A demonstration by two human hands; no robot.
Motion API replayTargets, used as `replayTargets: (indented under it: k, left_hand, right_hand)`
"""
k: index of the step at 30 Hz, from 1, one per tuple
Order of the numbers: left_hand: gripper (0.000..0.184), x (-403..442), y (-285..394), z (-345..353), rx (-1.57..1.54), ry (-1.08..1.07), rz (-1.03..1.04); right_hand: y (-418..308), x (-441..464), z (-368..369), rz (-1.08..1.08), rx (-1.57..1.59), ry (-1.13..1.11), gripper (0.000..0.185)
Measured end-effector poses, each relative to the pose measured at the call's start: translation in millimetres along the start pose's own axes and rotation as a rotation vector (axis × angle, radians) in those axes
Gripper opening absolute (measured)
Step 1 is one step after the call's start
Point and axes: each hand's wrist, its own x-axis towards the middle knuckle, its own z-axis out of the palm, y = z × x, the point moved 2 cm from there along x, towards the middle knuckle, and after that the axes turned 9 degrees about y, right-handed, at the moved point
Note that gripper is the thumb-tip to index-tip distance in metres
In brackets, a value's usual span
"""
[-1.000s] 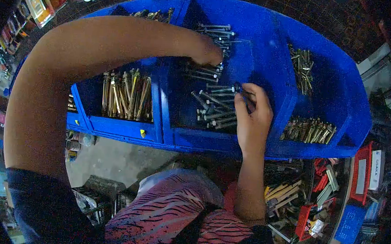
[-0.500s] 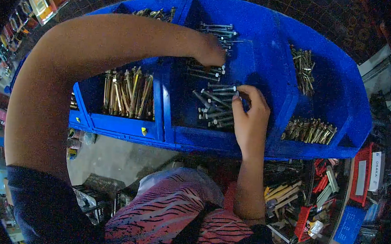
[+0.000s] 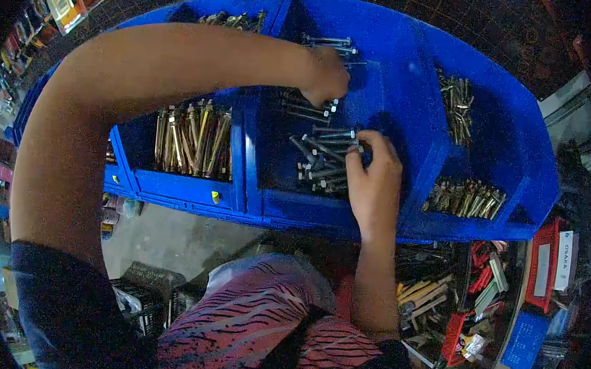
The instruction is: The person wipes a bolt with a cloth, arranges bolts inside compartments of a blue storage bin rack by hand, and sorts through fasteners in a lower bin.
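In the blue compartment tray (image 3: 396, 54), silver hex bolts lie in the middle section. My left hand (image 3: 328, 76) reaches over from the left, above the upper bolts (image 3: 327, 41). Its fingers are curled in and face away, so what they hold is hidden. Lower down, my right hand (image 3: 377, 180) is at the right end of a loose pile of bolts (image 3: 322, 160). Its thumb and index finger close around the head of a bolt (image 3: 361, 149). More bolts (image 3: 306, 109) lie in a row between the two hands.
Long brass-coloured bolts (image 3: 193, 138) fill the section to the left. Shorter brass-coloured ones lie in the right sections (image 3: 466, 198). Below right are a red basket (image 3: 455, 339) and tools (image 3: 425, 295). A black crate (image 3: 144, 297) stands on the floor at lower left.
My left hand has shifted slightly right and its fist has turned a little. My right hand has moved slightly left, with its thumb lower against the bolts.
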Motion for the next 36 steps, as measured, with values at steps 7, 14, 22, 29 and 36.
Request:
replayTargets:
  k: [7, 14, 22, 29, 36]
  left_hand:
    - [0.022, -2, 37, 7, -0.477, -0.023, 0.250]
    - [0.020, -4, 38, 1, -0.342, 0.092, 0.290]
    - [0.019, -26, -13, -3, -0.155, 0.194, 0.125]
    - [0.019, -17, 1, 2, 0.026, -0.038, 0.015]
    - [0.023, -13, 6, 10, -0.117, -0.057, 0.002]
  right_hand:
    - [-9, 0, 6, 0.070, -0.303, -0.333, 0.021]
    - [-3, -3, 7, 0.035, -0.352, -0.334, 0.027]
    - [-10, 0, 4, 0.172, -0.281, -0.287, 0.038]
    - [-8, 0, 5, 0.152, -0.297, -0.329, 0.037]
    - [-4, -2, 7, 0.042, -0.315, -0.278, 0.038]
